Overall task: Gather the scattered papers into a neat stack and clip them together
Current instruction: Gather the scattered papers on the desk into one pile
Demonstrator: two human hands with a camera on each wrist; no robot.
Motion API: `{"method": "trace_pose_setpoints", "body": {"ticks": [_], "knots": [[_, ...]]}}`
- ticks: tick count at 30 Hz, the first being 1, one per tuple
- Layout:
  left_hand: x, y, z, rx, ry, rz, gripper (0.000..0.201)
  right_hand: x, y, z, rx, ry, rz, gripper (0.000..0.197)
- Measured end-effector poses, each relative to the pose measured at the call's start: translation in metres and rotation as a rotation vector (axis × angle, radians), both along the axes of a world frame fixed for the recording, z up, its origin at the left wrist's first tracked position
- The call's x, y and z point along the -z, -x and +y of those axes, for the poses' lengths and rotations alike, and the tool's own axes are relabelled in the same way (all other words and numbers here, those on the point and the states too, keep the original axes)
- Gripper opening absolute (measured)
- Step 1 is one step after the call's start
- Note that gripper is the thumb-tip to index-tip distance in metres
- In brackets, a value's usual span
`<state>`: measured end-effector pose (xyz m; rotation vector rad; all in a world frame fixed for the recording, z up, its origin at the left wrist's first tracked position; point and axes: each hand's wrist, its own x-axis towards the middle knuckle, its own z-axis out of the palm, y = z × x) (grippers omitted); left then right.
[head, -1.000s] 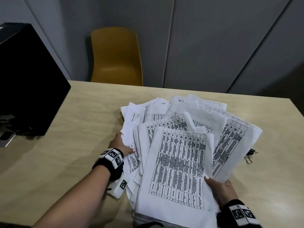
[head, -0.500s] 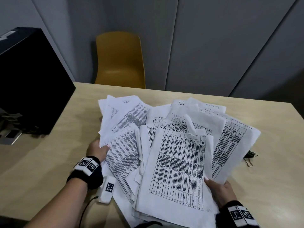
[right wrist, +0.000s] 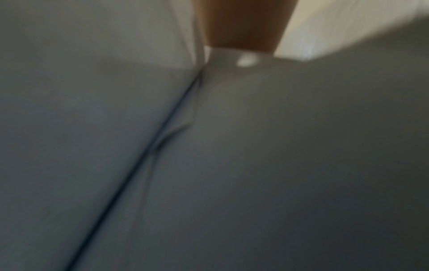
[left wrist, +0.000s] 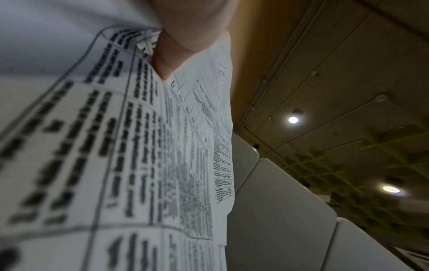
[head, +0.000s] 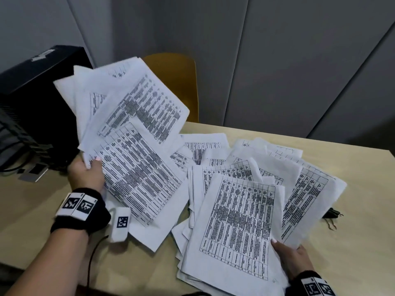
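A fan of white printed sheets (head: 128, 133) stands tilted up off the table from my left-hand fingers (head: 94, 165), pinched at its lower left corner, tables of dark text facing me. The rest of the papers (head: 237, 221) lie overlapping and askew, their near corner under my right thumb. A black binder clip (head: 331, 215) lies just beyond those fingers, half tucked under the pile's right edge.

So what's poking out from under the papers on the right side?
A black binder clip with wire handles peeks from under the right-hand papers on the table. Most of it is covered, so more clips cannot be ruled out.
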<state>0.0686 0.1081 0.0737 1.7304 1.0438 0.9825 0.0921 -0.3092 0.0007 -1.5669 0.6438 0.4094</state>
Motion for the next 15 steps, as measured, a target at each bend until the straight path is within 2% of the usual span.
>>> {"method": "trace_pose_setpoints", "body": {"ticks": [1, 4, 6, 9, 11, 13, 15], "knots": [[-0.01, -0.002, 0.001, 0.014, -0.033, -0.026, 0.03, -0.005, 0.002, 0.003, 0.014, 0.015, -0.002, 0.111], [-0.034, -0.007, 0.005, 0.064, -0.126, -0.081, 0.028, -0.004, 0.003, 0.001, 0.025, 0.033, 0.018, 0.093], [-0.048, -0.011, 0.005, 0.098, -0.173, -0.101, 0.027, 0.0, -0.002, -0.001, 0.011, 0.0, 0.019, 0.094], [-0.058, -0.02, -0.009, 0.205, -0.133, -0.114, 0.025, -0.01, -0.004, -0.002, -0.003, 0.008, -0.004, 0.061], [-0.052, -0.028, -0.028, 0.314, -0.041, -0.101, 0.023, -0.014, -0.003, -0.001, 0.02, -0.072, -0.005, 0.056], [-0.033, -0.034, -0.052, 0.432, 0.032, -0.011, 0.017, -0.009, -0.001, -0.001, 0.033, -0.028, -0.044, 0.047], [-0.006, -0.038, -0.073, 0.567, 0.132, 0.089, 0.018, 0.004, -0.002, -0.001, 0.046, -0.065, -0.064, 0.036]]}}
